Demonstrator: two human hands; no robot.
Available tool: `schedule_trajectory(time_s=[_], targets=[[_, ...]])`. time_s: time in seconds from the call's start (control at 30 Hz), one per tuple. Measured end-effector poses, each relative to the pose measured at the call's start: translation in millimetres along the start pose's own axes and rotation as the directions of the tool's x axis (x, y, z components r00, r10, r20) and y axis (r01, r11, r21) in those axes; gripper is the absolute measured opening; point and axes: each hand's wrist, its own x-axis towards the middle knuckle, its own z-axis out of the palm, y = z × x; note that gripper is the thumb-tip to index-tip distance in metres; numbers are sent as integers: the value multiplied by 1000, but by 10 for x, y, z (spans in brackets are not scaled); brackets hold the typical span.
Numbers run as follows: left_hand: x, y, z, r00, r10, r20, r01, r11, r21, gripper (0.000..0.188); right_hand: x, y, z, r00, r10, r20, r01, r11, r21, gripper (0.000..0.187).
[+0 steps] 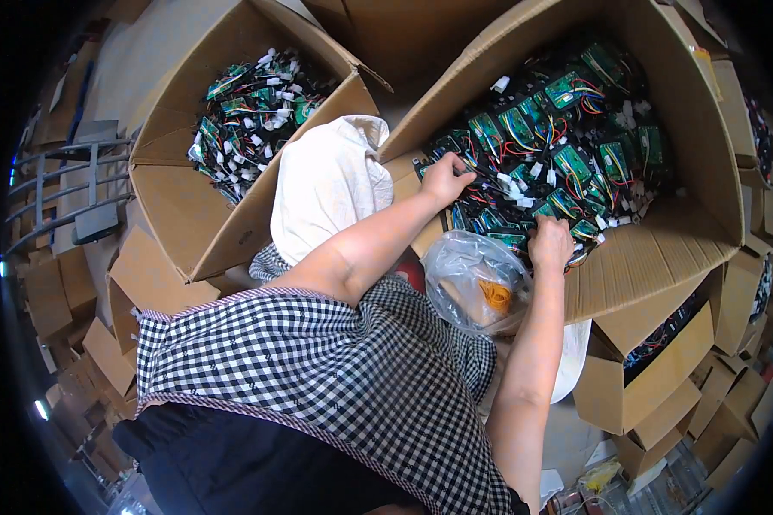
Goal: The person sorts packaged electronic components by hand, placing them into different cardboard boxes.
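A large cardboard box holds many green circuit boards with coloured wires and white plugs. My left hand reaches in at the box's near left side, its thumb and fingers closed on dark wires among the boards. Farther right, my right hand is closed, fingers bent down onto the heap beside more boards and white plugs. What its fingertips grip is hidden. Between my forearms, by the box's near edge, sits a clear plastic bag with a bundle of orange rubber bands in it.
Another open cardboard box at the left holds a heap of wired boards. White cloth hangs between the boxes. A smaller box with dark parts stands at the right; a grey metal rack is far left.
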Motion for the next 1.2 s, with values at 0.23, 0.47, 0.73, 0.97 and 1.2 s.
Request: schedule_trajectory(time_s=[0.23,0.47,0.73,0.97,1.2], targets=[[-247,832,-563,903,413,-119,-421,906,-43,26,-395,134,-712,896,48,-441,106,942,318,24],[-550,1364,-804,836,537,111,-383,718,-582,38,-558,-150,-1299,980,178,-85,107,-117,987,39],[-783,1453,-789,773,393,499,58,739,-671,48,-417,-526,-925,915,402,-41,112,-157,981,37],[-663,1295,-620,662,484,573,-98,813,-574,53,-356,-445,-914,953,302,23,73,-301,951,61],[-783,1342,-350,739,516,433,-133,742,-658,77,-270,-396,-879,936,351,-9,215,-555,804,58]])
